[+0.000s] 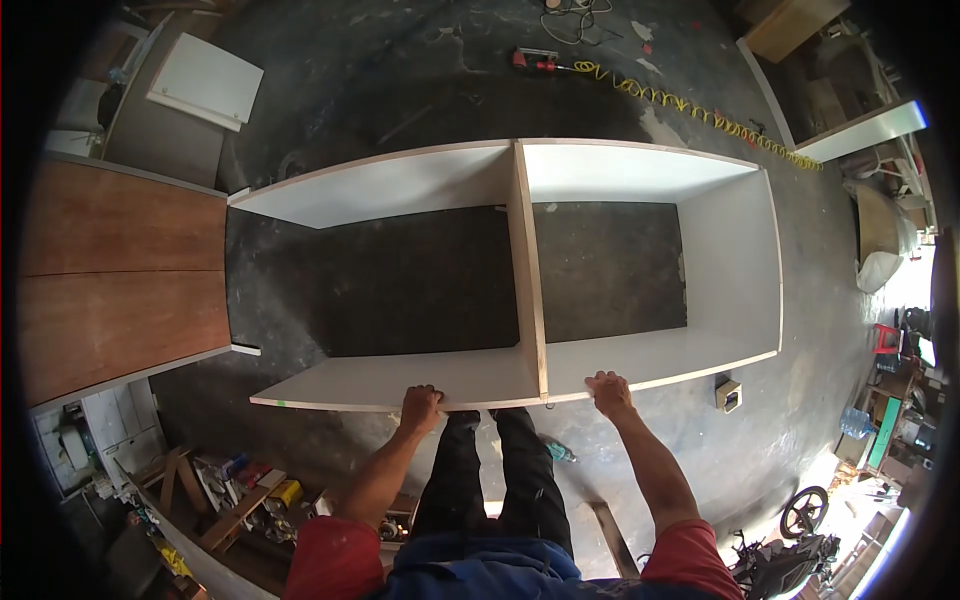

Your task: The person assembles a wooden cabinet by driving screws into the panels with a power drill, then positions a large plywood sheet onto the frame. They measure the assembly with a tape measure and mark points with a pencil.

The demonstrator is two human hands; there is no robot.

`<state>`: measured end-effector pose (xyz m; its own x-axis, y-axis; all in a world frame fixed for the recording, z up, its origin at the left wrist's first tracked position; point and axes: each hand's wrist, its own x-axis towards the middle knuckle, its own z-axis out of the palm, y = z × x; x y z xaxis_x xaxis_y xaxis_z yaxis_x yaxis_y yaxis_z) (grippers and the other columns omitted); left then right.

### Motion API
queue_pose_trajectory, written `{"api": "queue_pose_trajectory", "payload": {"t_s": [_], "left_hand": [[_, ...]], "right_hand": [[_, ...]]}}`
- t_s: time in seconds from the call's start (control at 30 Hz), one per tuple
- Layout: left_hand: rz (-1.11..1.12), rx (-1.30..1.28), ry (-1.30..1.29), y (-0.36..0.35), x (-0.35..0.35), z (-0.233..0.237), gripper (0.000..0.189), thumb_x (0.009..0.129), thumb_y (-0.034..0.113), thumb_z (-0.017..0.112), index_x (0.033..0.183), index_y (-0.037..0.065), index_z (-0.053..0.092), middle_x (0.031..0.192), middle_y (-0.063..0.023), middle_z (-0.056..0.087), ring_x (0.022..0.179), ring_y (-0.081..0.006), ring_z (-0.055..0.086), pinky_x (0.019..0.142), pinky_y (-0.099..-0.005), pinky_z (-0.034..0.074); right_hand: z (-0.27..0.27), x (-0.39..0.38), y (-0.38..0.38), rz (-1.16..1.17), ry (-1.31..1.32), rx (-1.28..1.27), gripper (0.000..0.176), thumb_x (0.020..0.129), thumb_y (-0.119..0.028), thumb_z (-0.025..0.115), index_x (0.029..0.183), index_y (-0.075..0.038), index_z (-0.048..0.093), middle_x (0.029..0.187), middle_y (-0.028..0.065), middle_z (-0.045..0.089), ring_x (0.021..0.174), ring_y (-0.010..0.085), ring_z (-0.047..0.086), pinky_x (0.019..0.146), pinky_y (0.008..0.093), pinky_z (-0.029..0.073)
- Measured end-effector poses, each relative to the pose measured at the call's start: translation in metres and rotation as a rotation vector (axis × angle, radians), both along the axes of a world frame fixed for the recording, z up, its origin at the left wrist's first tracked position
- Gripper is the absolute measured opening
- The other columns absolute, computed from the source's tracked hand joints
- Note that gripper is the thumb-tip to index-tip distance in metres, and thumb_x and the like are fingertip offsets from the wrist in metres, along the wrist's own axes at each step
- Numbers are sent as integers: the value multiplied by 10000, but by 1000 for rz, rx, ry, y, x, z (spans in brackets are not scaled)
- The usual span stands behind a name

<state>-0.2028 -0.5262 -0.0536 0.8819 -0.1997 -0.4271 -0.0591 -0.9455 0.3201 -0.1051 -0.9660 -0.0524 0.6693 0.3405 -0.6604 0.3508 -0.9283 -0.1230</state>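
Observation:
A white cabinet frame (pixel 730 250) lies on the floor in front of me, its left end without a panel. A divider (pixel 527 270) splits it into two bays, and the dark floor shows through both. On the near side panel (pixel 460 375), my left hand (pixel 422 407) is closed over the edge, left of the divider. My right hand (pixel 609 391) grips the same panel's edge just right of the divider. The fingers of both hands curl over to the inner side. A small green mark sits near that panel's left end.
A brown wooden panel unit (pixel 125 275) stands at the left. Beyond the frame lies a red air tool (pixel 535 60) with a coiled yellow hose (pixel 690 106). A teal power tool (pixel 560 451) rests by my feet, and a small box (pixel 729 396) is at the right.

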Motion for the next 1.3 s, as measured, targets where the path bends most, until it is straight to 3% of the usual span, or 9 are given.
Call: {"api": "queue_pose_trajectory", "payload": {"t_s": [0.37,0.57,0.73,0.83,1.03,1.13,1.2,1.23,1.3], "left_hand": [[66,-107,-18,9,-7,-10,212,690,24,641,882,65,722,847,-139,642,878,-333,632,829,-447,506],[70,-129,19,22,21,17,271,703,46,646,956,75,739,893,-147,662,928,-340,636,844,-449,514],[136,-218,-6,44,89,82,240,739,110,664,964,79,741,837,-182,690,856,-375,664,790,-472,527],[145,-81,-64,55,139,125,229,750,140,680,964,88,743,786,-181,683,827,-379,669,772,-476,529],[193,-115,-347,72,221,181,236,718,141,750,949,95,746,855,-138,719,877,-340,672,830,-446,504],[250,-95,-461,82,259,186,280,718,121,761,998,111,743,883,-98,734,970,-299,654,921,-440,454],[354,-297,-624,91,285,171,324,745,114,749,1068,121,728,951,-74,731,1047,-277,622,1046,-471,376],[355,-306,-620,93,299,177,324,745,114,749,1068,121,728,951,-74,731,1047,-277,622,1046,-471,376],[274,-150,-678,97,336,190,340,775,96,728,1114,103,706,1016,-69,718,1040,-279,620,1125,-524,291]], "right_hand": [[4,15,6,86,108,-39,272,771,-110,684,1030,-187,652,1109,76,620,1090,260,610,883,417,509],[42,55,8,127,134,-36,280,724,-110,705,990,-193,674,1064,63,661,1059,251,643,873,400,517],[85,117,15,117,8,129,211,742,-117,669,936,-191,703,1004,57,722,1015,245,681,863,401,528],[126,175,31,183,-24,80,165,756,-209,679,914,-173,711,913,74,730,925,283,698,800,438,538],[177,265,46,141,-135,245,262,728,-336,765,821,-105,684,810,90,711,831,304,695,757,437,530],[194,300,56,116,-383,276,318,674,-305,811,929,-142,712,859,58,709,872,281,687,772,427,536],[217,315,68,-34,-557,380,353,700,-257,797,1022,-155,698,963,48,693,964,285,658,843,432,513],[209,327,72,33,-644,427,491,725,-184,782,1196,-156,646,1223,88,622,1146,322,569,969,457,454],[187,336,96,18,-833,395,583,740,-171,778,1290,-162,583,1340,110,533,1232,346,494,1023,478,412]]}}
